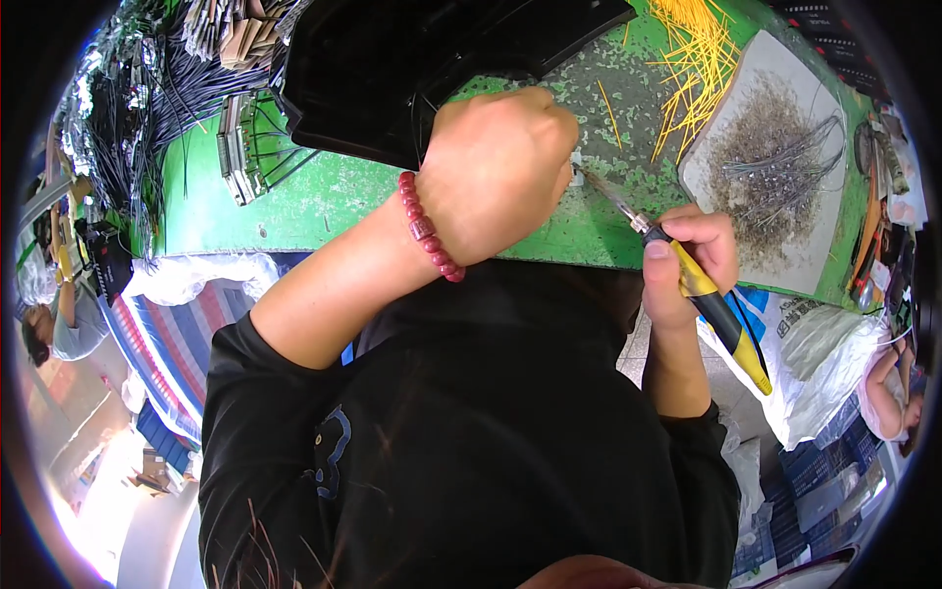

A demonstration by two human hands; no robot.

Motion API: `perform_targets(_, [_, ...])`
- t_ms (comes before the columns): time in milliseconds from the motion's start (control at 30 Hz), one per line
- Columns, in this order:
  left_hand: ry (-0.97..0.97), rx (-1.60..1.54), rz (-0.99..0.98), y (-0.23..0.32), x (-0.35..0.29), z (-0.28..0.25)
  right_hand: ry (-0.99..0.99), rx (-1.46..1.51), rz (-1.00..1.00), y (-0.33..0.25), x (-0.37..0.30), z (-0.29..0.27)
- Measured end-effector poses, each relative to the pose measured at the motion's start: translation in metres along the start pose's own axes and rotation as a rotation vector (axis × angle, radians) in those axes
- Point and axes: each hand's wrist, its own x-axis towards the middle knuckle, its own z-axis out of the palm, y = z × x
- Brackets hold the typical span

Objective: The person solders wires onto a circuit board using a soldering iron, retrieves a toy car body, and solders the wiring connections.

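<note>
My right hand [693, 257] grips a yellow and black soldering iron [721, 312] like a pen, its metal tip pointing up and left. That tip is close to the fingers of my left hand [498, 167]; whether it touches anything I cannot make out. My left hand is curled, with its back toward me and a red bead bracelet at the wrist. A small pale piece shows at its fingertips, but most of what it holds is hidden. Just beyond this hand lies a large black plastic piece [363, 88], with a thin dark wire running close by.
Yellow wires [687, 74] lie in a heap on the worn green table [324, 211]. To the right is a pale board [706, 162] covered with dark residue and thin wires. Several small wired parts [240, 147] and a bundle of black wires [118, 147] are at the left.
</note>
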Motion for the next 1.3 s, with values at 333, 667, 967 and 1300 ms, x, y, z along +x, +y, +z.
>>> perform_targets(333, [-0.002,-0.013,0.010,-0.001,0.000,-0.002,0.027,0.005,-0.040,0.002,-0.001,0.001])
perform_targets(667, [-0.002,0.021,0.018,0.001,0.000,-0.001,0.151,0.085,-0.007,0.003,-0.002,0.006])
perform_targets(967, [0.001,0.033,0.031,0.002,0.001,-0.001,0.177,-0.081,-0.027,-0.003,0.006,0.012])
perform_targets(1300, [0.013,0.031,0.011,0.005,0.002,-0.017,0.002,-0.395,-0.104,-0.017,0.021,0.023])
